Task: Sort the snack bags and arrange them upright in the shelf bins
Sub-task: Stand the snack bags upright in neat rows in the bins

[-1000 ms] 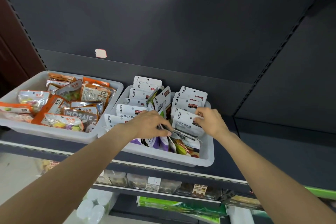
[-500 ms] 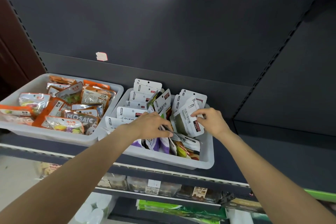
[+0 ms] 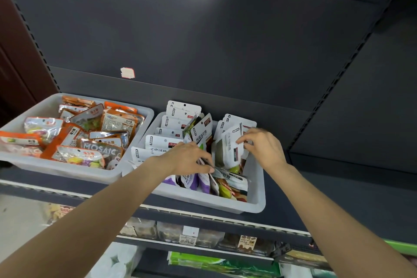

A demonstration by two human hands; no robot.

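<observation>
While your right hand [image 3: 262, 149] pinches a white snack bag [image 3: 230, 145] by its top edge and holds it nearly upright at the right side of the right bin [image 3: 257, 198], your left hand [image 3: 188, 158] lies over the front rows with curled fingers, which seem to press the bags beside it and hold them apart; if it really grips one, I cannot tell. In this bin the back rows of white bags [image 3: 178, 117] already stand upright, so I judge this part more than half done. At the front right, some colourful bags [image 3: 228, 184] lie flat or leaning under the lifted one, and they need to be stood up. The left bin [image 3: 13, 160] holds orange bags [image 3: 90, 140] in a loose heap, lying flat and crossed, so it looks not sorted yet. Most of the remaining work is probably there.
</observation>
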